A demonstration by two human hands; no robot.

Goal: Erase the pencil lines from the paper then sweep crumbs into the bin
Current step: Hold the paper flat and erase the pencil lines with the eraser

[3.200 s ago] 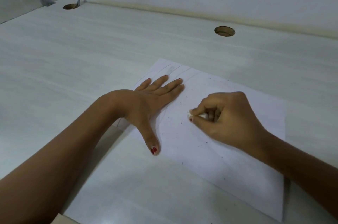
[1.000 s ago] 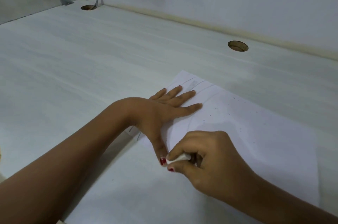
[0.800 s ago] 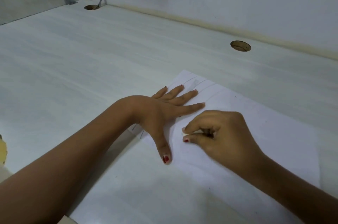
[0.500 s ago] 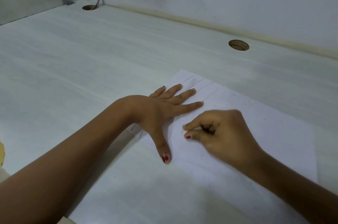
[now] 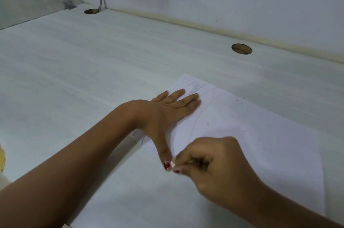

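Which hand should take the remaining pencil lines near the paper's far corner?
Right. The right hand pinches the eraser; the left hand lies flat on the paper, pinning it beside those pencil lines, so it is probably best left holding the sheet.

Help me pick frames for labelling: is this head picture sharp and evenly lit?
Head view: right hand motion-blurred, eraser barely resolved; left hand and pencil lines fairly sharp; light soft, no glare, faint shadow beside the left forearm.

Dim, bluish, even light; soft shadows; slight blur on right hand (image 5: 214, 170).
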